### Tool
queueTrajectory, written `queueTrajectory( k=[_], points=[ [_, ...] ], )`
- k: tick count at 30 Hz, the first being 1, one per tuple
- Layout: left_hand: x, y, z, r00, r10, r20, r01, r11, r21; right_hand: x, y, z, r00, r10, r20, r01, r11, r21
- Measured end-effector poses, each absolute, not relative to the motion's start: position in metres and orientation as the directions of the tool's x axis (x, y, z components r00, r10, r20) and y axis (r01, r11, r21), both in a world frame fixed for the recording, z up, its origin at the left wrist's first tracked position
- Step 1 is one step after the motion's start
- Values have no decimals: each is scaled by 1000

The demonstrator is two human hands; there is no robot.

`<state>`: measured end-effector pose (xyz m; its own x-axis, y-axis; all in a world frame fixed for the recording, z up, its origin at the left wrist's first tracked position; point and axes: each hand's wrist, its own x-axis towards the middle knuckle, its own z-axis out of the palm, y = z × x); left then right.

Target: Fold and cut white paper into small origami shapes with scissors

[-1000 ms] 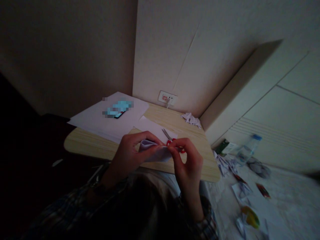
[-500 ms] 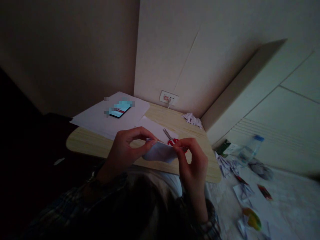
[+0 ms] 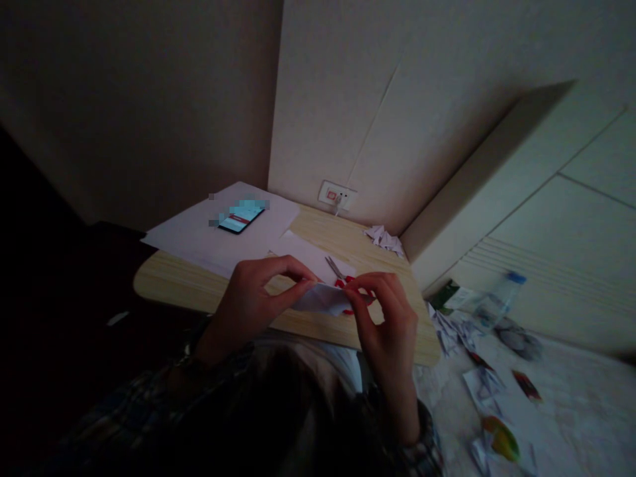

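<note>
Between my two hands a small piece of white paper (image 3: 322, 299) is stretched above the near edge of the wooden table. My left hand (image 3: 263, 295) pinches its left end between thumb and forefinger. At the other end my right hand (image 3: 385, 315) grips the paper's upper right corner the same way. Just behind the paper lie red-handled scissors (image 3: 336, 267), blades pointing away and partly hidden by the paper and my right fingers. They rest partly on a white sheet (image 3: 301, 250).
Large white sheets (image 3: 189, 228) cover the table's left side, with a lit phone (image 3: 242, 217) on top. Folded paper pieces (image 3: 383, 240) lie by the wall, below a socket (image 3: 338, 195). To the right, a plastic bottle (image 3: 499, 301) and paper scraps (image 3: 450, 331) lie on a pale quilted surface.
The paper between my hands has tipped, so less of its face shows. My left fingers have shifted slightly right, closer to my right hand.
</note>
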<state>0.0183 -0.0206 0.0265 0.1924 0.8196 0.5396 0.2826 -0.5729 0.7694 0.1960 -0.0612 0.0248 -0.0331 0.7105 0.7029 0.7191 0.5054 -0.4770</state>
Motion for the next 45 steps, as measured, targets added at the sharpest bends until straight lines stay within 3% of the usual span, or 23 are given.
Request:
queueTrajectory(
  k=[5,9,12,20,24,27,30,33,37,45],
  points=[
    [24,-24,26,241,796,555,294,-605,740,184,-62,27,-108,704,702,749,522,-408],
    [19,-25,26,175,798,577,337,-599,727,190,-59,25,-97,682,725,768,515,-382],
    [15,-24,26,94,790,606,371,-593,715,204,-53,21,-47,669,742,782,487,-389],
    [13,-20,26,78,795,601,345,-588,732,213,-51,21,-34,668,744,773,489,-404],
    [17,-20,24,163,784,599,293,-618,729,194,-52,23,-88,695,714,735,528,-424],
    [19,-20,23,235,720,653,266,-694,669,180,-52,24,-115,714,690,717,541,-440],
    [17,-20,23,167,664,729,349,-731,586,182,-50,24,-132,711,691,713,552,-432],
    [13,-18,24,67,652,755,413,-707,574,200,-48,21,-79,692,718,745,520,-419],
    [11,-13,24,80,604,793,411,-745,526,219,-47,16,10,700,714,789,433,-435],
    [13,-13,23,129,581,804,390,-775,497,203,-49,23,-62,697,715,766,492,-413]
  ],
)
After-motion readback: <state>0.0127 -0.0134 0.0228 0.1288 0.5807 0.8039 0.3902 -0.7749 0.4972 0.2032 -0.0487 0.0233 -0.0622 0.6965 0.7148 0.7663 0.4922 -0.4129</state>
